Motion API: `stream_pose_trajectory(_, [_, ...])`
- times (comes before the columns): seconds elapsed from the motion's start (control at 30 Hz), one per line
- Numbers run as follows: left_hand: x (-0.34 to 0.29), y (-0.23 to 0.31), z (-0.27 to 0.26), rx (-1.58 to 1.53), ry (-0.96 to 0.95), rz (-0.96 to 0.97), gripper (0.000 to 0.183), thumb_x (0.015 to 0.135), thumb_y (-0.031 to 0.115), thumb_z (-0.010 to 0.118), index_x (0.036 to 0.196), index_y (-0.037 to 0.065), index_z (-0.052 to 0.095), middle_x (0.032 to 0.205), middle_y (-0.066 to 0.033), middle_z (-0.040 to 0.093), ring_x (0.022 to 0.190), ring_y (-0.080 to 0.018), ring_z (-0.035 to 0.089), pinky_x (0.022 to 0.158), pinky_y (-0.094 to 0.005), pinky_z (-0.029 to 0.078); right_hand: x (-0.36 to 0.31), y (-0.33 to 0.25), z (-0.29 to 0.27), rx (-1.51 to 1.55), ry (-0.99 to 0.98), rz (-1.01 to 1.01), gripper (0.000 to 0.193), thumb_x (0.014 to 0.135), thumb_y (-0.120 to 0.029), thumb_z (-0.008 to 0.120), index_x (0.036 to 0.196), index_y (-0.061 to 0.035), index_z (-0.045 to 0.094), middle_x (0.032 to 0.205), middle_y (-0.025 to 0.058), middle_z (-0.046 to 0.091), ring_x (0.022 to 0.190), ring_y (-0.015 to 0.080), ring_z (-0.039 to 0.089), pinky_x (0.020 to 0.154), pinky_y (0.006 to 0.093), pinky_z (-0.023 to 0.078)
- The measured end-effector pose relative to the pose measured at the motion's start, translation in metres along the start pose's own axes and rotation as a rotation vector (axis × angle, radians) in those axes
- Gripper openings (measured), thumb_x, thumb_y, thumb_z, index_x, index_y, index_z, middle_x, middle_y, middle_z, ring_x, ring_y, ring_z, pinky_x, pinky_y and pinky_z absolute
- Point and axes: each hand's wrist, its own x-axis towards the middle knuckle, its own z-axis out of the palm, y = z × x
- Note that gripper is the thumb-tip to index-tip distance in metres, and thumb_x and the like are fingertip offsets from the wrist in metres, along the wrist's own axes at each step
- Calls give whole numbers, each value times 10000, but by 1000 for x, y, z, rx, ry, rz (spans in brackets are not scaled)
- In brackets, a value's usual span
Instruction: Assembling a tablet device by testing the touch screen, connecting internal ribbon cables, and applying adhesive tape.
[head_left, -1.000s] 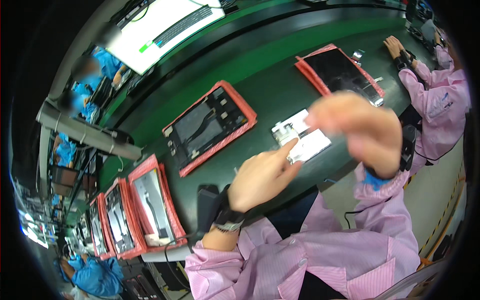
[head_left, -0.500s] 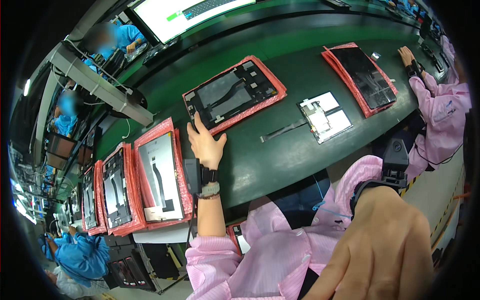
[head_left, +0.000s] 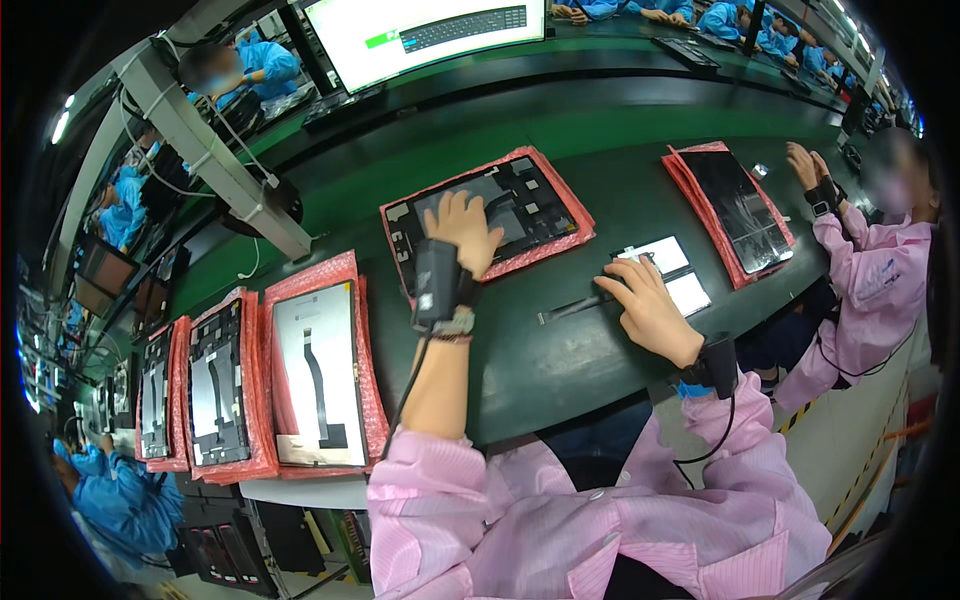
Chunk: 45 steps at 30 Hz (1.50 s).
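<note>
My left grip [head_left: 464, 232] is spread over the dark panel [head_left: 520, 202], which lies on pink wrap [head_left: 578, 228] on the green worktop [head_left: 530, 375]; I can't tell whether it touches. My right grip [head_left: 657, 315] reaches over the left part of the white module [head_left: 688, 292], fingers bent, and I can't tell whether they pinch anything. A black ribbon [head_left: 568, 311] extends left of the module, and a black screen [head_left: 738, 205] lies beyond it to the right.

Can read no words or numbers anywhere. See only faint marks on white panel [head_left: 340, 375] and green patch [head_left: 382, 40] on monitor [head_left: 430, 50], too small to decipher.
</note>
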Motion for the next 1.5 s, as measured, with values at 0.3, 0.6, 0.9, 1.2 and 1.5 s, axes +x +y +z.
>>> stream_pose_trajectory(0.3, [19, 10, 32, -44, 183, -79, 292, 717, 145, 577, 1006, 109, 604, 923, -87, 589, 923, -263, 536, 810, -417, 395, 2, 29, 19, 80, 204, 102, 295, 608, 79, 525, 882, -18, 578, 857, 102, 501, 879, 285, 492, 795, 371, 390])
stream_pose_trajectory(0.6, [-21, -25, 10, 72, 196, -176, 527, 736, 316, 643, 1190, 83, 510, 1185, -195, 472, 1127, -350, 430, 936, -451, 341, 20, 62, 10, 218, 242, 293, 127, 684, -4, 533, 803, 6, 489, 775, 147, 487, 765, 314, 493, 681, 381, 395])
stream_pose_trajectory(0.9, [-40, -67, 0, -133, 246, -473, 348, 782, 161, 565, 1111, 52, 547, 1034, -201, 524, 939, -368, 510, 777, -440, 447, 86, 83, 30, 635, 247, 482, 144, 761, -76, 523, 846, 36, 555, 699, 120, 585, 641, 205, 572, 607, 298, 444])
stream_pose_trajectory(1.2, [-47, -76, -33, -844, 158, -723, 375, 811, -2, 406, 1169, -22, 512, 965, -144, 633, 836, -159, 596, 730, -254, 462, 103, 72, 64, 593, 185, 474, 184, 767, -56, 549, 929, 28, 579, 716, 117, 603, 680, 177, 601, 643, 284, 472])
stream_pose_trajectory(1.5, [-46, -72, -40, -1021, 157, -816, 362, 852, 91, 447, 1205, 35, 504, 1023, -101, 619, 891, -133, 571, 738, -253, 431, 98, 71, 67, 552, 168, 508, 182, 813, -117, 554, 903, 38, 589, 628, 94, 562, 547, 139, 503, 534, 287, 406])
